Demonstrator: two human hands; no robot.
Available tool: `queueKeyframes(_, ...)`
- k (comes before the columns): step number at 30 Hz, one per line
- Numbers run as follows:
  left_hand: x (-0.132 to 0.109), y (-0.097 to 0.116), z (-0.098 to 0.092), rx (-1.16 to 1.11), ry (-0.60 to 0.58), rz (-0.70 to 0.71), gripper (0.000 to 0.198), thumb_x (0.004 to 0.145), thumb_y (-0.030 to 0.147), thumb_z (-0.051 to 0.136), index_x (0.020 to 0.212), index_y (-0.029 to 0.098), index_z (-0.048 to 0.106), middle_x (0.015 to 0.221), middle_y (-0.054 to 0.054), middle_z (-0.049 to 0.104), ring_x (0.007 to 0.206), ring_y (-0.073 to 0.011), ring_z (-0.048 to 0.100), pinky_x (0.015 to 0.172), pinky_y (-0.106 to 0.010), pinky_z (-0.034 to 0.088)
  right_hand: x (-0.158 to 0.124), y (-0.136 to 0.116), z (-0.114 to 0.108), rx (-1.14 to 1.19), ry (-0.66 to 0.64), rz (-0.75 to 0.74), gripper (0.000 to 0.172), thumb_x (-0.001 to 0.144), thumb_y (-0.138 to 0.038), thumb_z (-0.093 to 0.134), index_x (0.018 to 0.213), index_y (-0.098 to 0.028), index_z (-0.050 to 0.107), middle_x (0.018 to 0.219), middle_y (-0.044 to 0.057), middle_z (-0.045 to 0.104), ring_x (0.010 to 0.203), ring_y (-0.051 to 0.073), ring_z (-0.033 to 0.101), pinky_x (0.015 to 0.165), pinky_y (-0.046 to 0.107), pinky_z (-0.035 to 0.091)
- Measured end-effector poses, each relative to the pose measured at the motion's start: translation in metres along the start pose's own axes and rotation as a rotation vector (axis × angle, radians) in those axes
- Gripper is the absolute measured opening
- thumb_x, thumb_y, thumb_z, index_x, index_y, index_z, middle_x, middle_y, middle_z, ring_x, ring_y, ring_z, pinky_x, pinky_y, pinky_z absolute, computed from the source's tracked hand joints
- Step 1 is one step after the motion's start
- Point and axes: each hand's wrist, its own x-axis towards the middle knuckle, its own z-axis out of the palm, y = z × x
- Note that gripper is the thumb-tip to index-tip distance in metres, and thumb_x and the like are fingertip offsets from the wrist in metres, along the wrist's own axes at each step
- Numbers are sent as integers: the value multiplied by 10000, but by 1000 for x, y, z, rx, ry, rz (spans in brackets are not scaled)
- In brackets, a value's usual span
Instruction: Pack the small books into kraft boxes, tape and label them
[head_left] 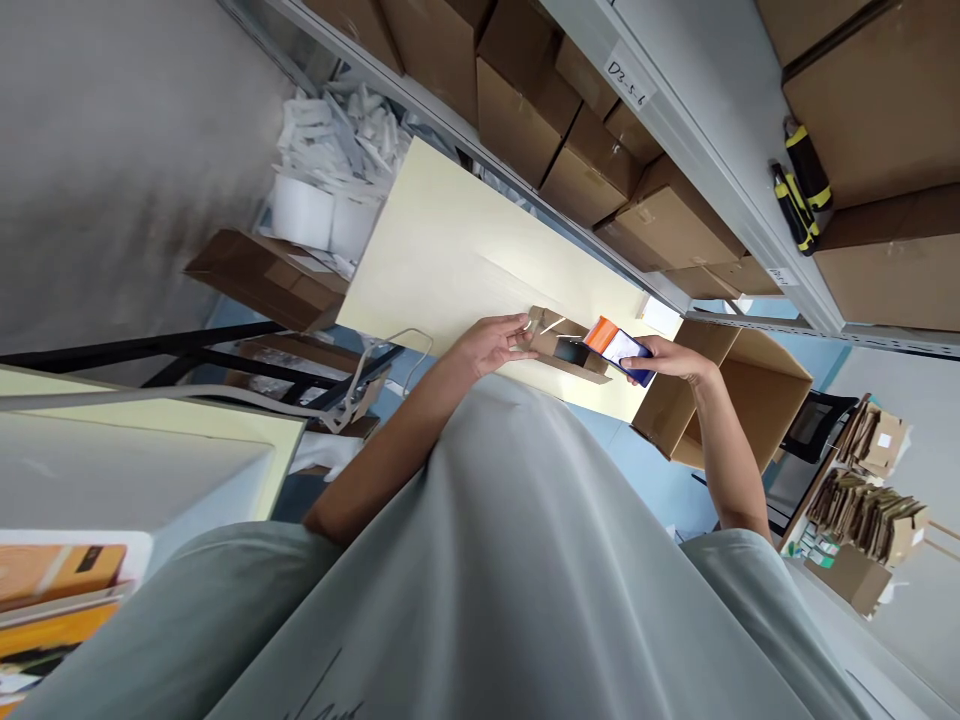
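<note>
In the head view, my right hand [667,358] is closed on the edge of a small orange, white and dark blue printed box [616,346]. That box is tilted over the right end of an opened small brown cardboard box [589,373] on the cream tabletop [450,240]. Something dark shows inside the cardboard box; I cannot make out what it is. At the cardboard box's left end is my left hand [491,345], its fingers stretched out and apart. Whether its fingertips touch the cardboard flap is unclear.
A large open carton [765,385] stands right of the table. Shelving with brown cartons [525,120] runs along the far side, with yellow-black utility knives [795,208] on a shelf. White packing material [337,140] and another open carton [262,275] are at left.
</note>
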Motion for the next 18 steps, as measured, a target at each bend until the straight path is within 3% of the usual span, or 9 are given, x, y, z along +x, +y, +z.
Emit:
queueKeyframes(6,16,-7,2,-28,41,99,246,855,253,922,870,163,694,791,-7,696,867,-169,710,1158,-633,544,8,2,1,-3,-35,14,630,778,-750,918,964,-184,713,834,49,777,760,192,737,696,305,636)
queueKeyframes(11,19,-6,-1,-25,62,90,222,869,204,904,856,158,687,775,-2,680,818,-148,691,1137,-637,569,29,15,4,-13,-27,32,655,726,-762,944,918,-185,704,805,38,773,746,188,732,676,294,625)
queueKeyframes(18,15,-11,-22,182,120,176,240,783,218,954,881,136,751,830,-24,703,752,-127,667,1060,-561,622,45,29,9,-56,-44,14,666,742,-731,948,1010,-169,711,808,30,766,728,161,729,682,281,633)
